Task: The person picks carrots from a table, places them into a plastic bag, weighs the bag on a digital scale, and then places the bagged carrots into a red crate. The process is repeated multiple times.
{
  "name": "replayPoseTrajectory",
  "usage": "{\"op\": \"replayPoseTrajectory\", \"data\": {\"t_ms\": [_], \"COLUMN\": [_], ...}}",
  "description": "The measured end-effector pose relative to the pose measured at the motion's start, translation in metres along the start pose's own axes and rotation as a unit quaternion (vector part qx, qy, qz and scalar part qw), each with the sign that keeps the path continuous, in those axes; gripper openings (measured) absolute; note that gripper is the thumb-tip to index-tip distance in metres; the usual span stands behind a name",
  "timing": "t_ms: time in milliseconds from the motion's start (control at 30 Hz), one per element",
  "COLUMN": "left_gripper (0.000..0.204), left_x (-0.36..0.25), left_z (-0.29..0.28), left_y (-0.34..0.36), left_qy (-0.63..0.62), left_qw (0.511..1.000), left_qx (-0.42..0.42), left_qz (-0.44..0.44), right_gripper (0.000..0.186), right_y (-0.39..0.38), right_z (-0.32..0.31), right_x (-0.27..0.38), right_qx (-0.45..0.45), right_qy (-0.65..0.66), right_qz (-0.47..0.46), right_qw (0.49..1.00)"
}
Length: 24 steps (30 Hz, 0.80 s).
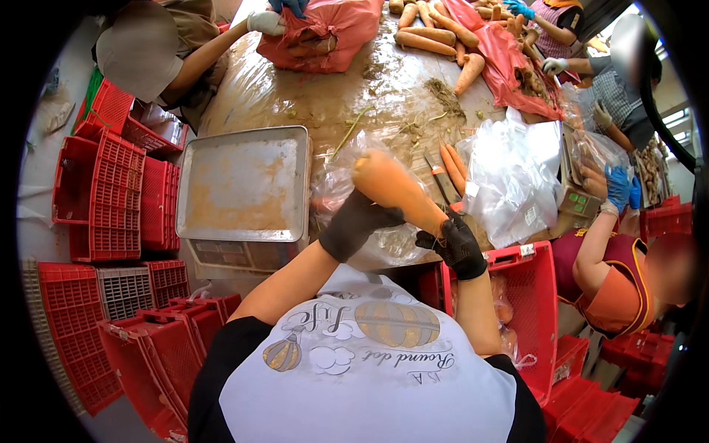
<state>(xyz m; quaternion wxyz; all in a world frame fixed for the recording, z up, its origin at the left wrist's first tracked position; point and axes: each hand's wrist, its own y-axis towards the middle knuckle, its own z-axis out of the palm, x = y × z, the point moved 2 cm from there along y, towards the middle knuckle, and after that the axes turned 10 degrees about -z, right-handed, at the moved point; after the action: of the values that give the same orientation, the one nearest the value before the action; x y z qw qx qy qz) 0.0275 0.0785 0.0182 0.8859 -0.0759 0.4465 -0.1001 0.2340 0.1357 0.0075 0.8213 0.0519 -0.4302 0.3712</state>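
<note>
A big orange carrot lies across both my black-gloved hands. My left hand grips its wide end from below, and my right hand has fingers closed at the narrow tip. Behind it is a crumpled clear plastic bag. Right of the carrot, an orange-handled knife lies beside a few slim carrots, next to a pile of clear bags. On my left sits a metal scale pan smeared with dirt.
Co-workers work around the table, which bears a red sack, heaped carrots, scraps and a second scale. Red crates stand at the left; another crate is by my right side.
</note>
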Motion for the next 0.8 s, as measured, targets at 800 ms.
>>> {"op": "replayPoseTrajectory", "data": {"t_ms": [800], "left_gripper": [0.061], "left_x": [-0.021], "left_z": [0.022], "left_y": [-0.040], "left_qy": [-0.038], "left_qw": [0.999], "left_qx": [-0.021], "left_qz": [0.028], "right_gripper": [0.054], "right_y": [-0.020], "right_z": [0.021], "right_x": [0.058], "right_qx": [0.034], "right_qy": [-0.542], "right_qz": [-0.412], "right_qw": [0.732]}}
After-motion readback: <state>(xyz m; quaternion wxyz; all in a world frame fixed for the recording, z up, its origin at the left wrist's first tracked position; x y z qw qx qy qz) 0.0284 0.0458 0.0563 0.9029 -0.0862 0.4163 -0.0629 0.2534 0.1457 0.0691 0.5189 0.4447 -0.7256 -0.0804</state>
